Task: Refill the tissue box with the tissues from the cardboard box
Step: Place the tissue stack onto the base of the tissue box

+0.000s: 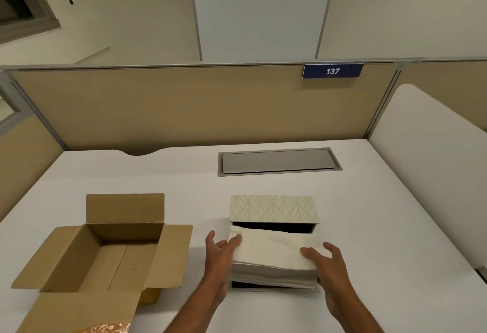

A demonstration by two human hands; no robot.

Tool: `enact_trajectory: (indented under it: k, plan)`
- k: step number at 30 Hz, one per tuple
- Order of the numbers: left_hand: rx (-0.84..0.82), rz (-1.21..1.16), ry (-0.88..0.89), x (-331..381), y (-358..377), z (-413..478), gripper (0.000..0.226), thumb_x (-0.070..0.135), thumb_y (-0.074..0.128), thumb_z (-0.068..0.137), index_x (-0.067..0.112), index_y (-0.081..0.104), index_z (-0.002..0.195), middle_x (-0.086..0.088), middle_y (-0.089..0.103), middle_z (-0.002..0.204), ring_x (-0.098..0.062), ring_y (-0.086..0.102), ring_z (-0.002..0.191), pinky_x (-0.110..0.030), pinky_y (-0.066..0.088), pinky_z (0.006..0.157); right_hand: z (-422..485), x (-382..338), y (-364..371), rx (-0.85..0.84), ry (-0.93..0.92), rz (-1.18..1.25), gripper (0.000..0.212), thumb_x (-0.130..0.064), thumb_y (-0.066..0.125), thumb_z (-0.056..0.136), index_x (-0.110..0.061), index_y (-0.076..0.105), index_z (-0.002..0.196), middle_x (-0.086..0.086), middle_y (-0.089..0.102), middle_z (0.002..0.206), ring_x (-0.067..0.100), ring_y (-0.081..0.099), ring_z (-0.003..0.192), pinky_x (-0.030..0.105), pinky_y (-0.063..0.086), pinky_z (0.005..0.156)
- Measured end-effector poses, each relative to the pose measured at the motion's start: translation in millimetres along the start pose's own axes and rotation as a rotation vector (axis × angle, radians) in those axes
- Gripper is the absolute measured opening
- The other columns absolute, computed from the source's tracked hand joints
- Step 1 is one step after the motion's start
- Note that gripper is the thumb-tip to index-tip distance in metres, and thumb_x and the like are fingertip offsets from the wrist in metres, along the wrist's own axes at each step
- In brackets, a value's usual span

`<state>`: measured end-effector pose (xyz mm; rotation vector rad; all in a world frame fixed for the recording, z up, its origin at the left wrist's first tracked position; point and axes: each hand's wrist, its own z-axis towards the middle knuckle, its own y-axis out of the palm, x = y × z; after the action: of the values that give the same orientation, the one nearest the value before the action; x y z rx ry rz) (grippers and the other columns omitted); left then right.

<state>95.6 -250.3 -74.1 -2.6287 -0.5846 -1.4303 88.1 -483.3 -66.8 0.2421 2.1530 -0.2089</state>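
Observation:
A thick stack of white tissues [274, 253] sits tilted in the open tissue box [274, 286], its far end lower than its near end. The box's leaf-patterned lid [272, 207] stands raised at the back. My left hand [220, 256] grips the stack's left side, fingers on top. My right hand [325, 261] holds the stack's right side, thumb on top. To the left, the brown cardboard box [79, 259] stands with its flaps spread; its inside shows only bare cardboard.
Everything rests on a white desk [184, 190]. A grey metal cable hatch [279, 161] is set into the desk behind the tissue box. Tan partition walls [184, 106] close the back and left; a white curved panel [432, 132] borders the right.

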Motion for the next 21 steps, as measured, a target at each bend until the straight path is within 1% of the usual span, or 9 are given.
enact_trajectory:
  k: [2,4,6,7,10,14,21]
  plan:
    - [0.002,-0.010,-0.015,-5,4,7,0.089,0.032,0.075,0.083,0.031,0.017,0.150,-0.007,0.046,0.142,-0.024,0.046,0.121,-0.042,0.033,0.102,6,6,2,0.039,-0.015,0.031,0.076,-0.027,0.080,0.079,-0.026,0.035,0.142,0.008,0.060,0.121,0.027,0.056,0.111,0.044,0.042,0.091]
    - [0.008,-0.013,-0.026,-11,7,13,0.090,0.034,0.076,0.081,0.032,0.017,0.150,-0.008,0.045,0.144,-0.027,0.047,0.124,-0.045,0.035,0.110,12,10,3,0.063,-0.030,0.048,0.078,-0.027,0.079,0.080,-0.026,0.034,0.143,0.008,0.059,0.122,0.025,0.054,0.108,0.042,0.039,0.090]
    - [0.015,-0.023,-0.033,-16,8,17,0.091,0.036,0.076,0.080,0.034,0.017,0.149,-0.009,0.045,0.144,-0.029,0.047,0.126,-0.051,0.035,0.114,18,13,5,0.076,-0.040,0.056,0.078,-0.029,0.079,0.081,-0.027,0.032,0.143,0.007,0.055,0.123,0.025,0.052,0.108,0.041,0.037,0.088]
    - [0.017,-0.033,-0.035,-18,9,18,0.090,0.036,0.076,0.080,0.035,0.018,0.149,-0.008,0.045,0.143,-0.029,0.048,0.126,-0.051,0.035,0.114,21,13,5,0.080,-0.044,0.057,0.078,-0.029,0.079,0.081,-0.028,0.032,0.144,0.006,0.053,0.123,0.025,0.051,0.108,0.041,0.036,0.088]
    - [0.019,-0.059,-0.037,-23,11,23,0.089,0.037,0.076,0.081,0.037,0.018,0.148,-0.002,0.043,0.140,-0.025,0.044,0.126,-0.045,0.032,0.111,29,13,7,0.071,-0.067,0.054,0.078,-0.030,0.078,0.082,-0.031,0.031,0.144,0.004,0.052,0.125,0.025,0.051,0.111,0.040,0.036,0.088]
    - [0.027,-0.067,-0.028,-27,12,31,0.086,0.037,0.074,0.082,0.036,0.020,0.149,0.000,0.042,0.136,-0.025,0.041,0.128,-0.050,0.029,0.115,37,12,9,0.054,-0.088,0.045,0.077,-0.031,0.077,0.084,-0.032,0.030,0.145,0.004,0.052,0.130,0.025,0.051,0.116,0.039,0.038,0.091]
    - [0.038,-0.052,-0.008,-29,18,41,0.083,0.037,0.072,0.084,0.035,0.020,0.149,0.001,0.043,0.132,-0.022,0.042,0.121,-0.051,0.030,0.115,48,14,9,0.040,-0.067,0.081,0.080,-0.030,0.076,0.084,-0.032,0.027,0.147,0.002,0.049,0.131,0.023,0.048,0.117,0.038,0.036,0.094]
